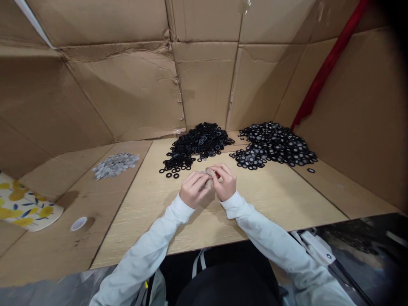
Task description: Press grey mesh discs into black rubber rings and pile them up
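Rings (pixel 202 138) lie heaped beyond left hand (pixel 192 189) and right hand (pixel 226 183), close together.

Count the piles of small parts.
3: a pile of flat grey discs at left, a pile of black rings at back centre, a pile of grey-centred black rings at right.

Both arms reached forward in long sleeves, the left forearm (pixel 140 248) slanting inward to the right and the right forearm (pixel 270 229) inward to the left. The left hand (pixel 192 189) and right hand (pixel 226 183) came together at the fingertips, fingers (pixel 225 169) curled inward; how tightly each was closed was too small to tell.
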`<action>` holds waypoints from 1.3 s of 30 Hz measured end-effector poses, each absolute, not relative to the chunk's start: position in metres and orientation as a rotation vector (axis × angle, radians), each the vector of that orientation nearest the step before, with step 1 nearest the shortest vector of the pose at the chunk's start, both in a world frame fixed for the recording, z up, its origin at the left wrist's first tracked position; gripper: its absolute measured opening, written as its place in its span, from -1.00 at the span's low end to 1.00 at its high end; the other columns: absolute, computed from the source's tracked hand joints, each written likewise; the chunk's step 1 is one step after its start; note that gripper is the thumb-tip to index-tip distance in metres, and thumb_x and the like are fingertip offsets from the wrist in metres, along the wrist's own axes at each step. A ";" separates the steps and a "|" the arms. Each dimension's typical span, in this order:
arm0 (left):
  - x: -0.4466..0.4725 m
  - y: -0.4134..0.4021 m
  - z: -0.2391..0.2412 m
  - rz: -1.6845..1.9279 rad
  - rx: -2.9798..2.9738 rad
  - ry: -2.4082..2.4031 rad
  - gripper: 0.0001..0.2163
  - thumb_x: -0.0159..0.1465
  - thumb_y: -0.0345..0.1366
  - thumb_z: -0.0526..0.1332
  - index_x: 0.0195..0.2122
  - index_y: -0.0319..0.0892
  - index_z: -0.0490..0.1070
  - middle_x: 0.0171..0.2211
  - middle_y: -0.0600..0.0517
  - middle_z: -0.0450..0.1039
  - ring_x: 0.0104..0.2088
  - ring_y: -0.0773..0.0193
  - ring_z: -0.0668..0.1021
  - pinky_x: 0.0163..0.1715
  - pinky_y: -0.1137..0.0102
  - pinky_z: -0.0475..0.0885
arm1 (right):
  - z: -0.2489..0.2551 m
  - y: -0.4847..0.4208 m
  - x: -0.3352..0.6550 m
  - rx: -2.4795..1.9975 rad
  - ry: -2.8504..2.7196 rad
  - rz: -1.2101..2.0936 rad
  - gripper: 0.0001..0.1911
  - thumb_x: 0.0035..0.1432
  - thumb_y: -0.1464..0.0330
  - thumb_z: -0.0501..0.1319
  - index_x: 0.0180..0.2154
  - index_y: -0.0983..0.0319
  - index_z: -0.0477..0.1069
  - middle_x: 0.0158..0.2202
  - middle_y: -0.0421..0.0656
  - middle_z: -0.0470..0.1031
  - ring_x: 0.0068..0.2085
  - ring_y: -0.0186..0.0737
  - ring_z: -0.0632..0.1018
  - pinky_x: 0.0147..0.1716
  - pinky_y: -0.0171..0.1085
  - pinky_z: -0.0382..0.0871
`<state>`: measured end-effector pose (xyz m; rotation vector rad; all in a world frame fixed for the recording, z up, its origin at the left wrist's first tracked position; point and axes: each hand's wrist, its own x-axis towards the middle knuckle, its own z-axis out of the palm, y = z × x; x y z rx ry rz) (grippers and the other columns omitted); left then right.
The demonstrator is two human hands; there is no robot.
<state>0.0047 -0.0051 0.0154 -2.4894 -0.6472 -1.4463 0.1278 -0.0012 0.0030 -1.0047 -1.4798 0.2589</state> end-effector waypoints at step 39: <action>0.012 -0.001 0.017 -1.077 -2.215 -0.647 -0.89 0.10 -0.46 0.04 -0.50 -0.26 0.33 -0.54 -0.03 0.39 -0.45 0.30 0.42 -0.39 0.35 0.37 | 0.001 -0.004 0.104 -0.225 -0.421 2.046 -0.75 0.05 0.19 0.04 -0.51 0.22 0.26 -0.59 -0.33 0.33 -0.49 -0.50 0.41 -0.49 -0.51 0.32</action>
